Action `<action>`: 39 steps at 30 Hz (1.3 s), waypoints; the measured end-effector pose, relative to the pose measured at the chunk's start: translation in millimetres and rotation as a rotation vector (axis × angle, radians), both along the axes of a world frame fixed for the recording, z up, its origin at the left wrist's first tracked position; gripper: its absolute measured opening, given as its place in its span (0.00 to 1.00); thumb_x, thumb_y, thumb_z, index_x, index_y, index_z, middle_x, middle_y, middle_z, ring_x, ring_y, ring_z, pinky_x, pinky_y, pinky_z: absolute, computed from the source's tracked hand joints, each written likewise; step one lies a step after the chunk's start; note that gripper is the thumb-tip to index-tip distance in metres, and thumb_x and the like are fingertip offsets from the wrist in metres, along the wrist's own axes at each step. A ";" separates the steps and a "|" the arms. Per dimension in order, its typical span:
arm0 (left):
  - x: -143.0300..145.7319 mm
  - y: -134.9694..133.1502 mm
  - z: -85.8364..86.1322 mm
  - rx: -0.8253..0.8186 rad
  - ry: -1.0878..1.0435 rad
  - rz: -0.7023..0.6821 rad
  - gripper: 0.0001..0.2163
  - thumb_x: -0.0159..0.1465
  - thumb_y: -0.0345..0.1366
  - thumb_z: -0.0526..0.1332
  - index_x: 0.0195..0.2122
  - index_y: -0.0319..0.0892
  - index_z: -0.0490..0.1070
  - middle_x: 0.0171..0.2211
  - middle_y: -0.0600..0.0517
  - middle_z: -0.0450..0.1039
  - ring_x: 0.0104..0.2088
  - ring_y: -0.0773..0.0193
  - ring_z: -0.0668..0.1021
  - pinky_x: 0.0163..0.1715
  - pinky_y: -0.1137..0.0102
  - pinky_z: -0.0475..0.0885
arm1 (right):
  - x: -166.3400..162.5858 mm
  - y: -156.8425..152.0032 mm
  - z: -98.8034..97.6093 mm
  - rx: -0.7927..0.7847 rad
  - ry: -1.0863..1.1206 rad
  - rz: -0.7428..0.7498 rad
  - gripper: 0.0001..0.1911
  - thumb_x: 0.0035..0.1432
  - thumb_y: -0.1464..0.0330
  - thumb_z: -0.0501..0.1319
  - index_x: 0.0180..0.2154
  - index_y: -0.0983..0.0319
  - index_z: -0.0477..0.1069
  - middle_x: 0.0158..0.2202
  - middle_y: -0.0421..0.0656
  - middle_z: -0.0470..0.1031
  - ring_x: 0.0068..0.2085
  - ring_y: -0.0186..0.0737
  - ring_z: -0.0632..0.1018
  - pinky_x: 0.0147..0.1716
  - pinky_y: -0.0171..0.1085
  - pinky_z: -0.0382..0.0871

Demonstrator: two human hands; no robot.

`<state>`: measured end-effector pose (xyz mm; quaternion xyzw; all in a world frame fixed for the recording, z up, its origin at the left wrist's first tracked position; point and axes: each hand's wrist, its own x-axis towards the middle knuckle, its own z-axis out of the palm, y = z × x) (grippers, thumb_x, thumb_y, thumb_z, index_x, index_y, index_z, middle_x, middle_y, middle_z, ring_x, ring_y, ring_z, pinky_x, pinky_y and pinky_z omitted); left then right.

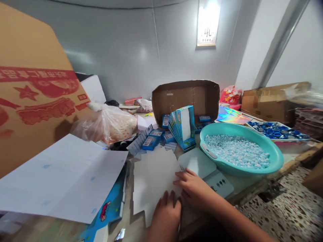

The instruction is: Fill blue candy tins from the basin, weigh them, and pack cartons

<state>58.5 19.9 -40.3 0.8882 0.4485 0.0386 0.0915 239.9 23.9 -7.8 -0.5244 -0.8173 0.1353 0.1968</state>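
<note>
Right now, watching remotely, I have the flattened card blank (155, 181) pale side up on the table (244, 184), left of the scale (199, 163). My right hand (191, 185) lies at its right edge, fingers loosely spread, clasping nothing. My left hand (166, 211) bends its fingers over the near part; whether it pinches I cannot tell. A turquoise basin (279, 161) of pale pellets (234, 151) stands right of the scale.

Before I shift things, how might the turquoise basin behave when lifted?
The turquoise basin is probably heavy, given the broad layer of pellets inside. Those look loose, so tilting could make them slide. Its smooth-looking surface may be slippery.
</note>
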 end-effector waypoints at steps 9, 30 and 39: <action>-116.9 1.1 -33.5 0.205 -0.156 0.131 0.29 0.54 0.33 0.66 0.59 0.51 0.71 0.66 0.41 0.60 0.64 0.41 0.66 0.59 0.50 0.69 | -1.1 4.5 -5.5 -0.014 -0.296 0.128 0.44 0.48 0.41 0.66 0.61 0.57 0.67 0.63 0.64 0.62 0.63 0.67 0.66 0.63 0.66 0.46; -80.1 -14.1 54.9 0.733 -0.630 0.222 0.09 0.65 0.30 0.60 0.45 0.48 0.74 0.47 0.50 0.77 0.59 0.52 0.73 0.66 0.41 0.52 | -9.3 -0.4 24.8 0.310 0.190 0.268 0.12 0.69 0.69 0.53 0.48 0.58 0.73 0.48 0.44 0.80 0.48 0.40 0.79 0.50 0.44 0.67; -73.2 6.1 74.7 0.703 -0.854 0.347 0.51 0.53 0.50 0.71 0.69 0.53 0.37 0.70 0.43 0.43 0.69 0.42 0.55 0.65 0.40 0.56 | -24.8 -17.2 119.1 0.640 0.617 0.178 0.10 0.66 0.75 0.54 0.40 0.60 0.73 0.33 0.41 0.80 0.33 0.37 0.78 0.41 0.43 0.68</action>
